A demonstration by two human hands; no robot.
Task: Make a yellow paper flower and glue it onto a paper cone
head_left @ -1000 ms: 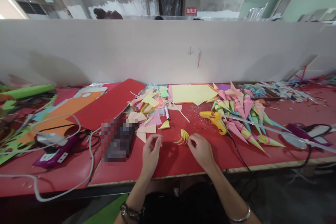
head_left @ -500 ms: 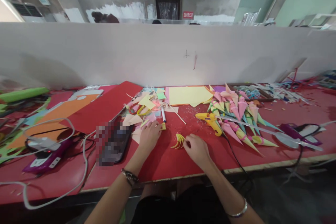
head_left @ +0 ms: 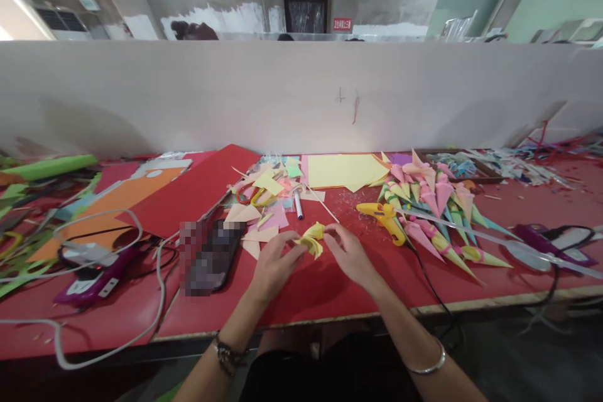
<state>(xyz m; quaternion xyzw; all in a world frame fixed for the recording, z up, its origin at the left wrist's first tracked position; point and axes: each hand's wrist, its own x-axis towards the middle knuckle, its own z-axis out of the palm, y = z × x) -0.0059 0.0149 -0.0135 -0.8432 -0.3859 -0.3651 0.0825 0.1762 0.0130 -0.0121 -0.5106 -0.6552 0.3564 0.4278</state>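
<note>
My left hand (head_left: 276, 264) is pinching the lower left edge of some curled yellow paper (head_left: 311, 244), thumb and forefinger nearly together. My right hand (head_left: 352, 257) is gripping its upper right side with bent fingertips, the exact contact being hard to make out from here. The paper is sitting between both hands, over the red tabletop (head_left: 330, 295). Beyond it, I'm seeing a blue-tipped marker (head_left: 298, 206) lying near loose paper scraps (head_left: 268, 217). To the right, a yellow glue gun (head_left: 385, 220) is resting beside a heap of pastel paper cones (head_left: 440, 191); to the left, a partly blurred dark phone (head_left: 221, 257) is lying flat. A pale partition (head_left: 235, 94) is standing behind everything.
</note>
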